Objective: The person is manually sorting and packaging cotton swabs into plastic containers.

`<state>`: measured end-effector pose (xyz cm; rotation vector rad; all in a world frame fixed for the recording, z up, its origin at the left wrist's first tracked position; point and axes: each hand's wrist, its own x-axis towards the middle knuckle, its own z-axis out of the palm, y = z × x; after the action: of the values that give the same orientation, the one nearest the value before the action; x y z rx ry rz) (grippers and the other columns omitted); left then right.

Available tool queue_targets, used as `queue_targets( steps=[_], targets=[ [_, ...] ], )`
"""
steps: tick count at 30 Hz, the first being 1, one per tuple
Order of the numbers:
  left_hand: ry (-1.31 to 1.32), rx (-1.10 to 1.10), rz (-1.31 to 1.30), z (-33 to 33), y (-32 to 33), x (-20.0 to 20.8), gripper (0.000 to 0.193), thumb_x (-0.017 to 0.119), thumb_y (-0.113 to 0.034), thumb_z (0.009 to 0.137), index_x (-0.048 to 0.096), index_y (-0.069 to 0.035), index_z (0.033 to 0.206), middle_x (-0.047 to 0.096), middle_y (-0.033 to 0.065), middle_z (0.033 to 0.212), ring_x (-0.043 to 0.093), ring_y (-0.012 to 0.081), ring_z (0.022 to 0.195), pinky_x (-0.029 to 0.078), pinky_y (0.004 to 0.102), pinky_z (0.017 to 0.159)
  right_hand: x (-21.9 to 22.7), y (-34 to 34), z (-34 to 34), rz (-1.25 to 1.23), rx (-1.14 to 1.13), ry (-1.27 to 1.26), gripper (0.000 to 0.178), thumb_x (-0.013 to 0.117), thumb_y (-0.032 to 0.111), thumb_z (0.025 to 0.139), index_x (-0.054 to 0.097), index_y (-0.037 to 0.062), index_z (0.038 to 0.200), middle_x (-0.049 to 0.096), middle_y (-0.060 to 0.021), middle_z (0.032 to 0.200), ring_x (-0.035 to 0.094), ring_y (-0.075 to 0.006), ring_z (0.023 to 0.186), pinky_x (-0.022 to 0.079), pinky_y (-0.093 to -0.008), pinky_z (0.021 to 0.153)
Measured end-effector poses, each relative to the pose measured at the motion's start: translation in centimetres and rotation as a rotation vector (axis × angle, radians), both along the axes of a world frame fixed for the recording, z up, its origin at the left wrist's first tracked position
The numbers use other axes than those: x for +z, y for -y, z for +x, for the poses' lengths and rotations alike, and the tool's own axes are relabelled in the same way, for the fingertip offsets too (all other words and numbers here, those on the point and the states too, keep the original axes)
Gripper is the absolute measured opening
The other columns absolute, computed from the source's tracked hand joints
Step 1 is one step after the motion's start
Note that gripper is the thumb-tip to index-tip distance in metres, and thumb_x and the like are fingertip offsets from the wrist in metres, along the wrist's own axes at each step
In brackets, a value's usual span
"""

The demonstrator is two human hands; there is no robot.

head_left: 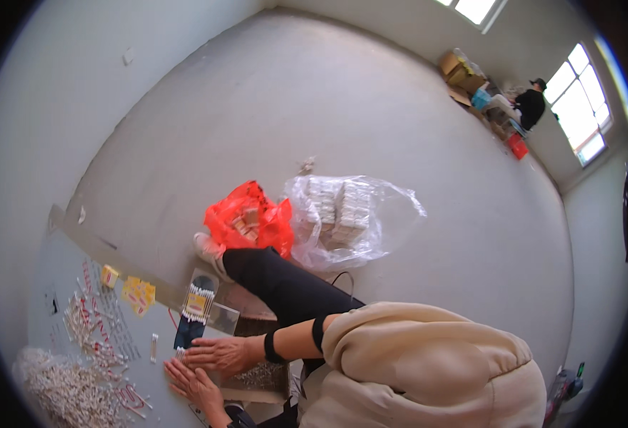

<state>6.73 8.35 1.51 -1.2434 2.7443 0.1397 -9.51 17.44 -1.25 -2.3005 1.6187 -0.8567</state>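
My left hand (196,386) lies on the grey table with its fingers stretched out. Beside it, my right hand (221,354) reaches in from the right, fingers extended and thumb close to the left hand. A small cluster of white cotton swabs (180,352) shows at the right fingertips; whether they are touched cannot be made out. Just beyond lies a dark strip (190,331) bearing a row of cotton swabs with a yellow label (198,304). Below my right forearm is an open cardboard box (257,394) with loose swabs inside.
A large heap of cotton swabs (71,389) covers the table's left part, near yellow cards (139,293) and a small yellow box (110,275). On the floor stand a red plastic bag (278,227) and a clear bag (392,221) of white bundles. Another person (530,105) sits far right.
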Motion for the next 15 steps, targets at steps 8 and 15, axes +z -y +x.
queue_targets(
  steps=[8, 15],
  targets=[
    [-0.196, -0.051, -0.033, -2.3, -1.2, -0.1, 0.065, 0.045, -0.037, 0.096, 0.025, -0.005, 0.148, 0.02, 0.0172, 0.156, 0.017, 0.0324, 0.145, 0.013, 0.0557, 0.114, 2.1, -0.5, -1.7, 0.126, -0.074, -0.1, 0.106, 0.075, 0.053, 0.064, 0.031, 0.0005, 0.145, 0.028, -0.0164, 0.153, 0.022, -0.0279, 0.144, 0.009, -0.0433, 0.119],
    [-0.189, 0.041, 0.024, -1.9, -1.2, 1.1, 0.065, 0.036, -0.044, 0.098, 0.022, -0.007, 0.15, 0.019, 0.0139, 0.157, 0.015, 0.0287, 0.146, 0.008, 0.0522, 0.116, 4.5, 0.0, -1.4, 0.207, -0.016, -0.281, 0.114, 0.072, 0.061, 0.064, 0.025, 0.0005, 0.147, 0.024, -0.0138, 0.155, 0.018, -0.0279, 0.145, 0.008, -0.0434, 0.119]
  ],
)
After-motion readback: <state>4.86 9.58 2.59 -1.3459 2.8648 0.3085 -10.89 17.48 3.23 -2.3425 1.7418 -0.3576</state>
